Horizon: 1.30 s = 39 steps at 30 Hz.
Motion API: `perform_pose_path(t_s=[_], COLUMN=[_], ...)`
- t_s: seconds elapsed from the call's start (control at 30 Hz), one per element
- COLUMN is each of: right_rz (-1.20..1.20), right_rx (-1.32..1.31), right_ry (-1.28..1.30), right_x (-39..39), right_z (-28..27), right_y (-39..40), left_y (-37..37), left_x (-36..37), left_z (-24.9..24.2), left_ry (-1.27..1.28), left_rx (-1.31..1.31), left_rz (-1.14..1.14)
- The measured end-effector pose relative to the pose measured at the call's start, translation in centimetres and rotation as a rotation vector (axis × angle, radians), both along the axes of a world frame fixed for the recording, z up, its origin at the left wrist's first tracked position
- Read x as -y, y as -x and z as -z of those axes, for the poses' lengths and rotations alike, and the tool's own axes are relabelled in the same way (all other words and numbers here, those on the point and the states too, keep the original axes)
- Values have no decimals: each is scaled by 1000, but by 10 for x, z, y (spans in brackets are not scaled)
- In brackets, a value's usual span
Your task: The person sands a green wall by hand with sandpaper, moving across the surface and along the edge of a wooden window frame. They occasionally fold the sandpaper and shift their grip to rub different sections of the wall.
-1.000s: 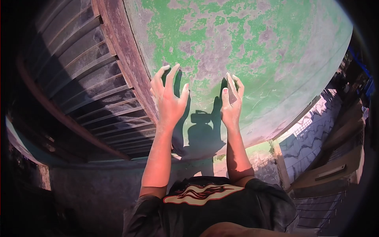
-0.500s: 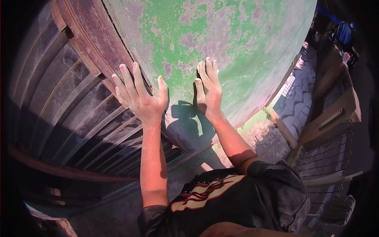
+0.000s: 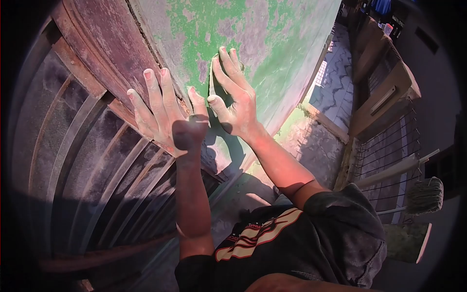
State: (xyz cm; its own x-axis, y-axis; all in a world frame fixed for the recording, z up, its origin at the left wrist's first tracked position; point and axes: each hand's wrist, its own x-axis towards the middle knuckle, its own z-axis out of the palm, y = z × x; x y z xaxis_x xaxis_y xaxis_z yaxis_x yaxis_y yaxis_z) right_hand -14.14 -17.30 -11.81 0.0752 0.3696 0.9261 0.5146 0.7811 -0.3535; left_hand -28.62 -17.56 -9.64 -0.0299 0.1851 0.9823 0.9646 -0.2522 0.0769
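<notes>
My left hand (image 3: 165,117) is open, fingers spread, against the brown wooden frame (image 3: 107,39), its thumb near the green wall (image 3: 272,73). The wall's paint is worn through in patches. To the right, my right hand (image 3: 236,100) lies against the wall with bent fingers and the thumb apart. Under its fingers is a thin sheet, seemingly sandpaper (image 3: 211,82); only a narrow edge shows and the rest is hidden. Pale dust coats both hands. A dark shadow falls across the back of my left hand.
A slatted dark shutter or door (image 3: 73,146) fills the left side. At right stand a wooden gate (image 3: 384,100) with wire mesh, a brush head (image 3: 424,195) and a board (image 3: 408,242). Patterned paving (image 3: 333,82) runs along the wall's far side.
My right hand has moved up and left along the wall, closer to my left hand. The left hand stays by the frame, slightly further left. The view has shifted.
</notes>
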Motion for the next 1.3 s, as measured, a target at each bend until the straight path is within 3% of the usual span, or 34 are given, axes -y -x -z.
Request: perform_pose_path(t_s=[0.1, 0.2, 0.37, 0.57, 0.7, 0.77, 0.8, 0.87, 0.97, 1.07, 1.3], right_rz=[-42, 78, 68, -31, 4, 55, 48, 171, 198, 143, -15], right_rx=[-19, -272, -370, -434, -459, -293, -296, -419, -355, -296, -299], right_ry=[-15, -4, -94, -10, -74, -21, -20, 219, 157, 112, 19], right_x=[-1, -14, -33, -38, -44, -44, -40, -31, -47, -41, -57], right_z=[10, 11, 5, 12, 5, 0, -7, -21, -4, 21, -38], right_y=[0, 8, 6, -5, -8, -18, -19, -21, -25, -11, -23], left_y=[1, 2, 6, 7, 7, 6, 6, 5, 5, 4, 2], left_x=[1, 8, 5, 3, 2, 1, 0, -2, -5, -5, -6], left_z=[-1, -2, 2, 5, 4, 5, 5, 7, 9, 10, 11], left_ry=[-14, 31, 23, -2, -22, -35, -35, -67, -78, -75, -106], left_rx=[12, -2, -52, -62, -79, -76, -79, -70, -38, -32, -15], left_rz=[26, 28, 37, 60, 43, 26, 19, 16, 1, -1, 27])
